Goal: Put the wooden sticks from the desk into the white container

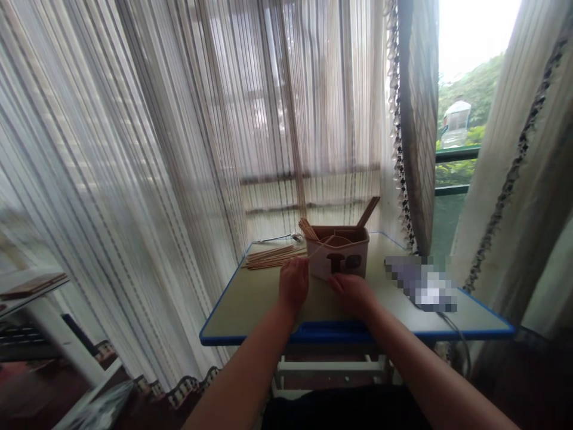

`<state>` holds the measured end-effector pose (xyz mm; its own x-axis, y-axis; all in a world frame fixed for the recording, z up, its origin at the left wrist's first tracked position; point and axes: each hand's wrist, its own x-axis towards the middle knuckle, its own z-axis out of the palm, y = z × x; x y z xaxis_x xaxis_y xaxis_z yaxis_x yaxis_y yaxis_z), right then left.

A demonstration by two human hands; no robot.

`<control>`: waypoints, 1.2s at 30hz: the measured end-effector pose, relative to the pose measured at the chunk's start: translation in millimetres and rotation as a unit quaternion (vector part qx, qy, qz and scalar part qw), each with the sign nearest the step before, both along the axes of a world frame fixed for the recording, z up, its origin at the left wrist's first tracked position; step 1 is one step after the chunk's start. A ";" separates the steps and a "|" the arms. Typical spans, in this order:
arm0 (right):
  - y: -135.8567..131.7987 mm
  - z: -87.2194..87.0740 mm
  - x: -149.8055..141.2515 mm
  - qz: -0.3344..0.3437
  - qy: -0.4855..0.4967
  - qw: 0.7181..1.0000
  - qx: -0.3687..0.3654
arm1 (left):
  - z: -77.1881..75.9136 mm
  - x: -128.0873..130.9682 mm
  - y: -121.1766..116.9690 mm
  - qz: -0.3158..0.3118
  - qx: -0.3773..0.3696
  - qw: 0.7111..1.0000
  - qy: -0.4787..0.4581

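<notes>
My left hand (294,282) is closed around a thin wooden chopstick (323,247), whose far end slants up over the front rim of a box. That box (317,258) is light-coloured with a brown inside and dark pictures on its front. A bundle of chopsticks (308,229) leans in its left corner, and darker brown sticks (369,212) stick out at the right. Against the lower front of the box lies my right hand (351,291), fingers stretched to the left, partly hidden. Left of the box, several loose chopsticks (274,257) lie on the table.
The small table (250,304) has a blue edge. Metal cutlery (289,237) lies behind the loose chopsticks. A blurred-out object (421,283) with a cable (459,334) sits at the right. Sheer curtains (268,119) hang close behind; another surface (33,286) stands at left.
</notes>
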<state>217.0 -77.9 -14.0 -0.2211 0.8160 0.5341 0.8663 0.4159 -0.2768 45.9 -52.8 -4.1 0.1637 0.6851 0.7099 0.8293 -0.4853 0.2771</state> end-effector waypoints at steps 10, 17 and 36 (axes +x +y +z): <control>-1.1 -1.1 11.1 -0.056 0.193 0.972 0.121 | 3.3 5.5 -8.0 -0.002 0.050 0.988 0.143; 0.2 -0.4 9.4 -0.030 0.227 0.970 0.083 | 5.6 5.6 -10.8 -0.026 0.065 0.986 0.151; -4.8 60.8 32.1 -0.016 0.420 0.887 0.193 | -10.2 8.0 11.2 0.000 -0.067 0.995 0.078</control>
<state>249.1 -82.6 46.7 0.4065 0.5351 0.7406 0.4346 0.5997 -0.6719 53.9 -41.7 -14.4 0.2657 0.7714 0.5783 0.8672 -0.4533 0.2062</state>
